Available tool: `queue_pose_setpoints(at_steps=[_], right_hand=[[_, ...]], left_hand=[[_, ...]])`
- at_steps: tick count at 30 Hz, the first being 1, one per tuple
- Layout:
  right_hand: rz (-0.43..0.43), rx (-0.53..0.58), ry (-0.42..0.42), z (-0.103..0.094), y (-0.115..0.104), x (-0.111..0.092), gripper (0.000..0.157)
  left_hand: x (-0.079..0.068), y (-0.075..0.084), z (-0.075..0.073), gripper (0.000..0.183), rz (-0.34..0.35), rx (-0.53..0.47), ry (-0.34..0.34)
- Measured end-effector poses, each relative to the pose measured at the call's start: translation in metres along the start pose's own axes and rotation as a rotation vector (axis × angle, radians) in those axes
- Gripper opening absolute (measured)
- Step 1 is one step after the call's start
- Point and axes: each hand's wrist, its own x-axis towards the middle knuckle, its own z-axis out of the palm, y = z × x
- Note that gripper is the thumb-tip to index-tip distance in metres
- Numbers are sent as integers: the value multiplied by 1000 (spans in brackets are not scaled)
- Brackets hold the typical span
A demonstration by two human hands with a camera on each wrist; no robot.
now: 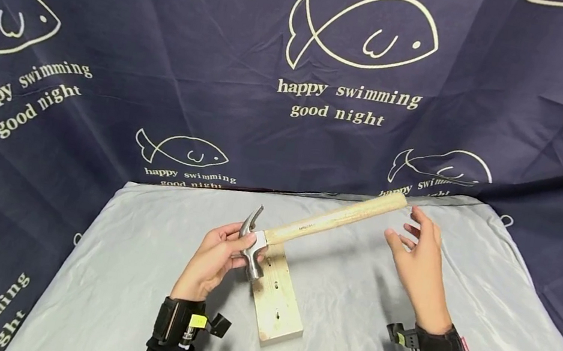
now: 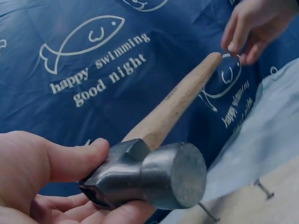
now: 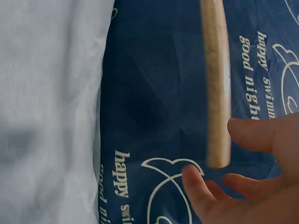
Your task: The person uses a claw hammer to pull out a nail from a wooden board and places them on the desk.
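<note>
My left hand [image 1: 215, 255] grips a claw hammer [image 1: 335, 219] by its steel head, thumb on one side and fingers beneath. The pale wooden handle slants up to the right, raised above the table. Near the handle's free end is my right hand [image 1: 421, 263], its fingers loosely bent and apart around no object. In the right wrist view the handle end [image 3: 218, 158] lies between thumb and fingers, with a gap to the fingertips. Below the hammer head sits a wooden block [image 1: 279, 308], its far end partly hidden. Nails [image 2: 265, 189] stick up from it in the left wrist view.
A pale grey cloth [image 1: 345, 336] covers the table. Behind and beside it hangs a dark blue curtain [image 1: 251, 86] printed with white fish and lettering. Each wrist wears a black strap with a small camera [image 1: 219, 325].
</note>
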Motion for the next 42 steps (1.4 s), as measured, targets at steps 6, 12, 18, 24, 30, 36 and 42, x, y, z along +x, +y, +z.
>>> queue_pose_setpoints(at_steps=[6, 12, 18, 24, 30, 36, 42], right_hand=[[7, 17, -201, 6, 0, 1, 64], [22, 297, -417, 24, -9, -8, 46], [47, 597, -489, 34, -21, -15, 41], [27, 768, -407, 35, -24, -15, 35], [77, 878, -336, 33, -27, -13, 29], [122, 962, -249, 36, -30, -13, 28], [150, 978, -162, 41, -30, -15, 26]], left_hand=[[-7, 10, 11, 47, 46, -30, 11], [-10, 11, 25, 47, 74, -14, 8], [-9, 4, 32, 46, 44, 13, -18], [-6, -7, 38, 47, 18, 80, -15], [-5, -12, 47, 46, 27, 120, -21], [-5, -16, 53, 47, 27, 137, -35], [-4, -20, 53, 50, 7, 157, -22]])
